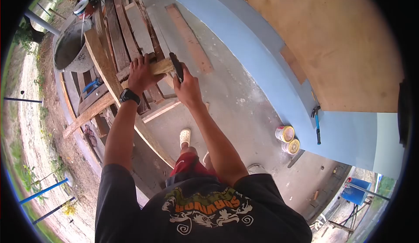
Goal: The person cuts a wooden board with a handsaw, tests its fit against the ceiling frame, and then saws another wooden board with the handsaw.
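My left hand (142, 75) presses down on a short wooden board (161, 66), fingers spread over its top. My right hand (187, 88) is closed around the black handle of what looks like a handsaw (176, 65), seen nearly edge-on at the board's right end. Its blade is hard to make out. Beneath my left wrist runs a long, pale timber (102, 59), crossed by another wooden beam (87, 114). Weathered planks (115, 22) lie beyond my hands.
A mortar-stained basin (72, 51) and a white bucket (81, 7) stand at far left. A blue-handled tool (91, 86) rests among the planks. Rightward are two paint pails (285, 134), a blue-handled hammer (317, 123) and a blue wall (262, 68). One plank (187, 38) lies on the floor.
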Motion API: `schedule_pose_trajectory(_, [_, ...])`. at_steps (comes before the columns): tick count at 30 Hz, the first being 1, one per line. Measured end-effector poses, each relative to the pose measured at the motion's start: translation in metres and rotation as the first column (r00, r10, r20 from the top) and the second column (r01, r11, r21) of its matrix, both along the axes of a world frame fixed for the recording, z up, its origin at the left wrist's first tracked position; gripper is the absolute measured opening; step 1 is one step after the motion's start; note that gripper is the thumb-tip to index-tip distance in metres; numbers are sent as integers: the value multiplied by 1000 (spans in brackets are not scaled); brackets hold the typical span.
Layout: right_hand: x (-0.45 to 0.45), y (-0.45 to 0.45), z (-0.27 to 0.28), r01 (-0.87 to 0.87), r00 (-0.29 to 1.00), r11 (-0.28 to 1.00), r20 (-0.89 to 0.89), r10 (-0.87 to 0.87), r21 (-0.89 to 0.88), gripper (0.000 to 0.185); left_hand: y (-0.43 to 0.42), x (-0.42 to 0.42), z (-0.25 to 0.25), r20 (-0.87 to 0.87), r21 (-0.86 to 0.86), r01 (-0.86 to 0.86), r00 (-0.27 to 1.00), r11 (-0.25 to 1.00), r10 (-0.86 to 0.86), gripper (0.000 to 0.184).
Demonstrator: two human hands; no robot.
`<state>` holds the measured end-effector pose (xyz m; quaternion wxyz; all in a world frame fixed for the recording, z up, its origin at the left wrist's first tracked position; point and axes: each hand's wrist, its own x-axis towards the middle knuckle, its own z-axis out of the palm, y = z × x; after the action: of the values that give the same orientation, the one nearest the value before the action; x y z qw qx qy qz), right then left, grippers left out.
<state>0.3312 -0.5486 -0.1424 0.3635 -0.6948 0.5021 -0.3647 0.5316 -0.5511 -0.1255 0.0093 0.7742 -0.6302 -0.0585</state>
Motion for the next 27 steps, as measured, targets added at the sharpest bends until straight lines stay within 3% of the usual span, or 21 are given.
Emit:
schedule_pose_trajectory(3, [-22, 21, -3, -22, 1000, 999, 11, 22, 29, 45, 2, 4, -18, 8, -130, 29, 1000, 991, -28, 111])
schedule_pose_trajectory(6, [-98, 124, 24, 11, 1000, 956, -25, -4, 293, 41, 0, 5, -11, 18, -86, 1, 1000, 996, 1, 106])
schedule_pose_trajectory(8, [-149, 184, 62, 26, 999, 939, -41, -13, 343, 38, 2, 3, -2, -62, -21, 8, 998, 1000, -9, 106])
schedule_pose_trajectory(11, [-160, 189, 76, 16, 999, 938, -44, -1, 346, 32, -3, 5, -11, 16, -28, -7, 1000, 1000, 7, 107])
schedule_pose_trajectory(12, [-138, 158, 38, -6, 1000, 975, -15, 10, 220, 37, -2, 7, -16, 34, -95, 15, 999, 995, -12, 109])
schedule_pose_trajectory(14, [-50, 60, -7, 11, 1000, 994, -9, -10, 105, 30, 2, 6, -20, 1, -60, 10, 1000, 998, -10, 110])
schedule_pose_trajectory(16, [-5, -1, 7, -27, 999, 982, -27, 33, 188, 33, 3, 7, -11, 4, -91, 30, 1000, 995, -30, 108])
schedule_pose_trajectory(17, [-8, 8, 5, -15, 1000, 981, -23, 20, 194, 33, 4, 7, -10, 8, -85, 43, 999, 995, -43, 108])
schedule_pose_trajectory(19, [-23, 31, 1, 9, 999, 1000, -42, -9, -4, 34, 5, 4, -14, 27, -141, 32, 999, 989, -28, 103])
schedule_pose_trajectory(21, [-73, 91, 24, 22, 997, 982, -77, -7, 188, 33, 0, 7, -12, 18, -132, 37, 999, 991, -35, 102])
schedule_pose_trajectory(24, [-153, 179, 73, 23, 998, 940, -57, -4, 340, 31, 2, 8, -15, -25, -94, 36, 999, 995, -39, 104])
schedule_pose_trajectory(27, [-161, 182, 78, -10, 1000, 973, 21, 5, 231, 31, 0, 6, -15, 35, -95, 3, 999, 995, 0, 108])
